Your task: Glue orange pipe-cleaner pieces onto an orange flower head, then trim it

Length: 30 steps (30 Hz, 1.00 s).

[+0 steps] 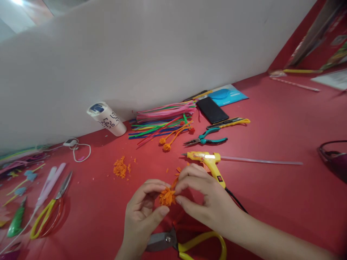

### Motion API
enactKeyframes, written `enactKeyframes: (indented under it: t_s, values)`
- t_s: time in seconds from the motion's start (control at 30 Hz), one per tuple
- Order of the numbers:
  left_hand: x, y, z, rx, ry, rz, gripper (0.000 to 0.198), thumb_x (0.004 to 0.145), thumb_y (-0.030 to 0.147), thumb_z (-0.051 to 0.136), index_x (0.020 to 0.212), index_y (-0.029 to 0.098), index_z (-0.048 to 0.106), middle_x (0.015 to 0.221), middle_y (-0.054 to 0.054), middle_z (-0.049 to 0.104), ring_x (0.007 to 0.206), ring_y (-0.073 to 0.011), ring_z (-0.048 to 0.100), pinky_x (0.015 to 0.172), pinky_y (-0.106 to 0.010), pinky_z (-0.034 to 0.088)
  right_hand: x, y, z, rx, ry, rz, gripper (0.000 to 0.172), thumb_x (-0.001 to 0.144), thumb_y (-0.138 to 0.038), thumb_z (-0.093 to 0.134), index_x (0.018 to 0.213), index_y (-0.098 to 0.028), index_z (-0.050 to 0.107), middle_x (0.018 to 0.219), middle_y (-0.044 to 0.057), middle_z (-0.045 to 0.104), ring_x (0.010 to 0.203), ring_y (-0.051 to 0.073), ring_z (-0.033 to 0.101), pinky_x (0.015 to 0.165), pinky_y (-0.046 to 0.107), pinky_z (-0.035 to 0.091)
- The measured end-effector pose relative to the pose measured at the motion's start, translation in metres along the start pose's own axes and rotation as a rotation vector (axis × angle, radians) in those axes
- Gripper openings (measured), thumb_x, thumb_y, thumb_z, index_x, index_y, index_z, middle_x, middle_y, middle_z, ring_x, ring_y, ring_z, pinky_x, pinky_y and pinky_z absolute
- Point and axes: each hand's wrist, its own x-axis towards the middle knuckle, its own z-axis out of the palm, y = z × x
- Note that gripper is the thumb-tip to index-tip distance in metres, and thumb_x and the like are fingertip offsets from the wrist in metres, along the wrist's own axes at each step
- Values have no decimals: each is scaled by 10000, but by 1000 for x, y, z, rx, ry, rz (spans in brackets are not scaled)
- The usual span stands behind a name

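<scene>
Filling most of the view: flat red tabletop (pixel 271 202), tools laid within arm's reach. Clock centre = middle of frame.

Right hand (pixel 208 195), 5 o'clock: thumb and fingers pinch the right edge of an orange, fuzzy, tufted flower-like head (pixel 167 197), near its stem; exact contact partly hidden. Left hand (pixel 142 206), 7 o'clock: thumb and fingers lightly grasp the other side, probably to steady it for the right.

Bundle of long pink, green and blue fuzzy stems (pixel 165 112), 12 o'clock: laid lengthwise together, likely so singles pull out easily.

Yellow-handled metal scissors (pixel 168 239), 6 o'clock: just below the hands, presumably for quick access.

Yellow plastic glue gun (pixel 210 159), 4 o'clock: on its side, translucent glue stick (pixel 260 161) out the back, nozzle toward 9. Looks placed so the grip faces the right hand.

Teal-handled pliers (pixel 201 140), between 3 and 4: handles toward 3, likely same reason.

Flower-like head: 6 o'clock, between both hands.

Crumbly orange fuzz clippings (pixel 120 168), 8 o'clock: heaped apart, probably to keep scraps off the working spot.
</scene>
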Motion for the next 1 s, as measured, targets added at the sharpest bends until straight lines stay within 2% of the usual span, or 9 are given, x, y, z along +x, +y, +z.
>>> enactKeyframes:
  t_s: [0.2, 0.43, 0.67, 1.0]
  values:
    - [1, -2, 0, -3, 16, 28, 176, 632, 260, 772, 801, 232, 729, 854, -43, 652, 823, -179, 603, 737, -225, 492, 1, 0, 0, 21, -2, -1, 161, 730, -38, 578, 707, -197, 588, 747, -4, 581, 753, 152, 510, 750, 341, 380]
    - [5, -10, -11, 36, -160, 126, 233, 697, 186, 715, 924, 235, 698, 927, -38, 646, 882, -160, 618, 764, -208, 499, 0, 1, 1, 23, -14, -3, 147, 731, -40, 587, 697, -183, 582, 743, -1, 572, 748, 149, 508, 745, 330, 378]
    - [5, -10, -11, 40, -166, 127, 228, 714, 178, 702, 932, 240, 686, 938, -16, 637, 902, -131, 610, 785, -168, 484, 1, 1, 0, 32, -9, -19, 143, 738, -37, 582, 698, -174, 582, 741, 3, 569, 749, 146, 507, 743, 324, 382]
    - [3, -11, -12, 24, -175, 114, 238, 718, 173, 700, 945, 242, 684, 948, -13, 641, 911, -133, 618, 801, -172, 492, 2, 2, 0, 17, -5, -28, 134, 736, -46, 582, 705, -177, 584, 744, -2, 566, 750, 142, 508, 749, 325, 374]
